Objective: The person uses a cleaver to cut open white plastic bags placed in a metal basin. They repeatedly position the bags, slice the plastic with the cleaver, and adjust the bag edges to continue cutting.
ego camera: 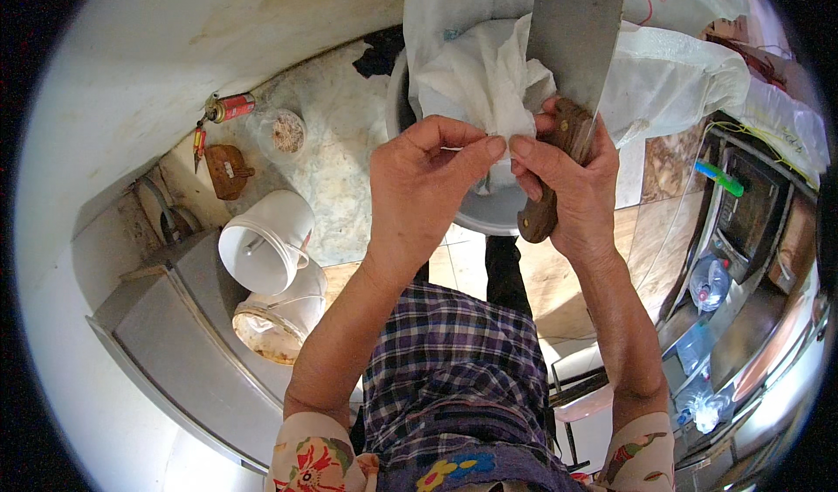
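A cleaver with a wide steel blade (576, 27) and a riveted wooden handle rests in my right hand (576, 171), its blade pointing away from me. The thumb and fingers of that hand also pinch a white cloth or sack edge (507, 79). My left hand (432, 171) pinches the same white material between thumb and forefinger, close beside the right thumb. Behind and below my hands is a round grey metal basin (484, 214), partly covered by the bunched white material; what lies inside it is hidden.
At the left are white plastic buckets (262, 246), a clear tub (288, 132), a red can (234, 107) and a brown board-like object (226, 171). White woven sacks (681, 76) lie at the upper right. A rack with plastic bottles (710, 282) stands at the right.
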A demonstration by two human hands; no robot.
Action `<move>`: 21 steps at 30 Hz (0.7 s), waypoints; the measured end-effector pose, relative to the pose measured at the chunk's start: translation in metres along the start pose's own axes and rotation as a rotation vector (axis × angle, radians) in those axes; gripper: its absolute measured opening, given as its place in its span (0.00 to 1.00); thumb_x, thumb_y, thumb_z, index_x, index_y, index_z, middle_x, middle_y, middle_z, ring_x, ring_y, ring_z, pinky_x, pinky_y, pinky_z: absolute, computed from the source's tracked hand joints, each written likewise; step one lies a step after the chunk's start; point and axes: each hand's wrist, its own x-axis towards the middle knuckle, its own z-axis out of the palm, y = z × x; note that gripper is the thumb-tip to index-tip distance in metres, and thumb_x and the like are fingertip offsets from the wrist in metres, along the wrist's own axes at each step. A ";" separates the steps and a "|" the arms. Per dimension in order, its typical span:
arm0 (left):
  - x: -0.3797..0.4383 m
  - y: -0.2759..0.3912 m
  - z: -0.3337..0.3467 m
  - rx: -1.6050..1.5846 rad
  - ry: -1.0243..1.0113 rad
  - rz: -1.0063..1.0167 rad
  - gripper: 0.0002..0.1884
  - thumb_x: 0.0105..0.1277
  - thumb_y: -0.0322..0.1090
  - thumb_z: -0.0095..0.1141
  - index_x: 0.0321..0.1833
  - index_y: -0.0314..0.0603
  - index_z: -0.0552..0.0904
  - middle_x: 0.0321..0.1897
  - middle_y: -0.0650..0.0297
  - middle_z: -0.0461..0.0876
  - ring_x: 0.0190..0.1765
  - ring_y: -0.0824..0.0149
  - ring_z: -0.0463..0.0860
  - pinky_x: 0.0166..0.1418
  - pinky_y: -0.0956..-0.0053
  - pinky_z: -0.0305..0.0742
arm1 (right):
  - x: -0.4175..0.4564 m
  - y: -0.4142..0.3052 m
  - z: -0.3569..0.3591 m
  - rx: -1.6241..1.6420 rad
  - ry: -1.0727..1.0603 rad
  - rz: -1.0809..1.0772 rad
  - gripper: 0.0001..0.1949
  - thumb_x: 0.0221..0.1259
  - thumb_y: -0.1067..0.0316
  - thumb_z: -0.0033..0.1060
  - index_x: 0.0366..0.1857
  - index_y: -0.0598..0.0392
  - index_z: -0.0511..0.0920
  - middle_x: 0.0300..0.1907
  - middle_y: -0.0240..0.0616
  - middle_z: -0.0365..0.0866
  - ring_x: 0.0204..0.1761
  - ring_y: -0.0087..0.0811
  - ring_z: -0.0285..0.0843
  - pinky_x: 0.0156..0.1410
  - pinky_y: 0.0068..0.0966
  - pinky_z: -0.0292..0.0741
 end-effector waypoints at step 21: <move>-0.020 -0.003 0.010 -0.115 0.079 -0.056 0.04 0.57 0.26 0.56 0.32 0.33 0.77 0.24 0.64 0.78 0.28 0.77 0.76 0.33 0.84 0.72 | -0.001 0.002 -0.008 0.231 0.045 0.148 0.18 0.41 0.79 0.63 0.39 0.57 0.69 0.29 0.31 0.73 0.19 0.19 0.68 0.18 0.16 0.63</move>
